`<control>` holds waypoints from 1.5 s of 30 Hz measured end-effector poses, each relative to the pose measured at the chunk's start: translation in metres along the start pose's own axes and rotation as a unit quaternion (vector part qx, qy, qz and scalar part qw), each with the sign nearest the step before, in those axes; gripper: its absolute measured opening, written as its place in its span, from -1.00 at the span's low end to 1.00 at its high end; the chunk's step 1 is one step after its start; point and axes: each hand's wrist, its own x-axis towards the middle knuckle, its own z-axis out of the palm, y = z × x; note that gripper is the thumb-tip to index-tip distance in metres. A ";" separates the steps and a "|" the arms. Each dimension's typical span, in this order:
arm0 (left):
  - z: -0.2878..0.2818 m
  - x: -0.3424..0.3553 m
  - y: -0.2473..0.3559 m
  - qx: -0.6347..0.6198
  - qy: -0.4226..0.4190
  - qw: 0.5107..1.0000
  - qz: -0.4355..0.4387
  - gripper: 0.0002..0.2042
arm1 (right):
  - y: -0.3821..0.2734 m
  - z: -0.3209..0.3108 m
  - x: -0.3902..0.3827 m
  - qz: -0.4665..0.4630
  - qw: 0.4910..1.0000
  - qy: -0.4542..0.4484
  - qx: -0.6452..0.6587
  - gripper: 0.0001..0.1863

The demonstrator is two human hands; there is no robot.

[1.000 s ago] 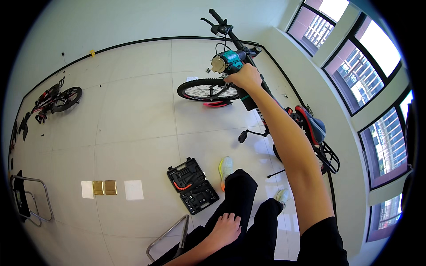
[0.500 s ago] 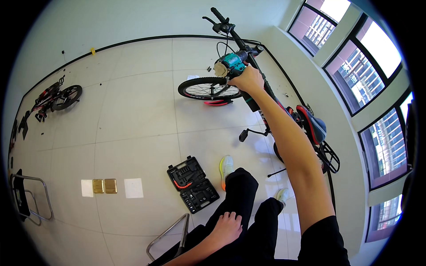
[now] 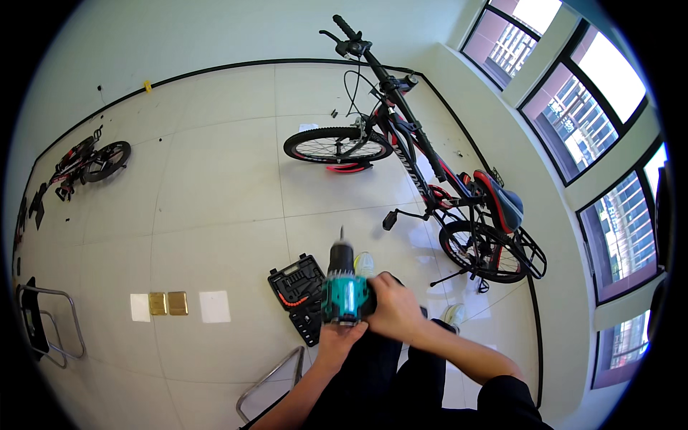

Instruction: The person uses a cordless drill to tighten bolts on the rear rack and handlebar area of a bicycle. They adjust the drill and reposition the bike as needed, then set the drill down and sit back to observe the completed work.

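A teal and black cordless drill [image 3: 345,294] is in front of my lap, its chuck and thin bit pointing away from me. My right hand [image 3: 395,307] wraps round its handle side. My left hand [image 3: 340,345] is under the rear of the drill, thumb against it and its other fingers hidden beneath. Partly behind the drill, an open black tool case [image 3: 295,281] with an orange flexible piece lies on the floor by my foot. Beyond, to the right, stands a black and red bicycle [image 3: 412,136] with its handlebar turned.
A smaller bicycle [image 3: 89,163] stands far left along the wall. Metal-framed chairs [image 3: 68,294] are at the left and beside my leg. Two brass floor plates [image 3: 168,303] are set in the tiles. Windows [image 3: 584,100] line the right wall.
The drill came back from beside the bicycle's handlebar to my lap in my right hand, and turned to point away. My left hand rose from my thigh to the drill.
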 end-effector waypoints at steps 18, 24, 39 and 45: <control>0.008 -0.005 0.019 -0.159 0.017 0.978 -0.134 -0.50 | 0.088 -0.171 0.248 0.004 0.943 0.286 0.170 -0.69; 0.010 -0.007 0.027 -0.154 -0.002 0.975 -0.162 -0.51 | 0.108 -0.178 0.358 0.065 0.935 0.349 0.009 -0.59; -0.001 -0.005 0.021 -0.177 -0.018 0.969 -0.169 -0.52 | 0.112 -0.168 0.398 0.040 0.927 0.373 -0.022 -0.62; -0.001 -0.006 0.015 -0.137 -0.022 0.975 -0.171 -0.54 | 0.104 -0.164 0.390 0.037 0.932 0.361 0.026 -0.60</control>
